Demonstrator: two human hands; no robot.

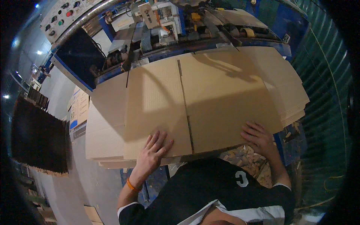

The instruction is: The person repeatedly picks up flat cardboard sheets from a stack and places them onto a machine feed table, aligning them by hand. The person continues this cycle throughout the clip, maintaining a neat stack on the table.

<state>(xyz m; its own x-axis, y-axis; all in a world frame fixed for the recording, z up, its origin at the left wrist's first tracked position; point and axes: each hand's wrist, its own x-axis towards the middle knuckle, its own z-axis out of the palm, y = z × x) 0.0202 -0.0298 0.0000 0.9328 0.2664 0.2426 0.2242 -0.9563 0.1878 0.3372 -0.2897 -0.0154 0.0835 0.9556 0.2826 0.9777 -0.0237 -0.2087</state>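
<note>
A flat cardboard box blank (221, 90) with dark slots between its panels lies on a stack of like cardboard sheets (107, 123). Its far edge reaches the front of a blue machine (195, 47). On the blank's near left panel rests my left hand (155, 148), fingers stretched and a little apart, an orange band round the wrist. My right hand (258, 138) lies with spread fingers on the near right part of the same blank. Neither hand grips anything that I can see.
A control panel (62, 17) with buttons sits at the upper left. Dark stacked sheets (39, 135) stand on the floor at left, and printed cardboard (79, 107) leans nearer. Cardboard scraps (249, 161) lie below the blank. A green corrugated wall (324, 101) rises at right.
</note>
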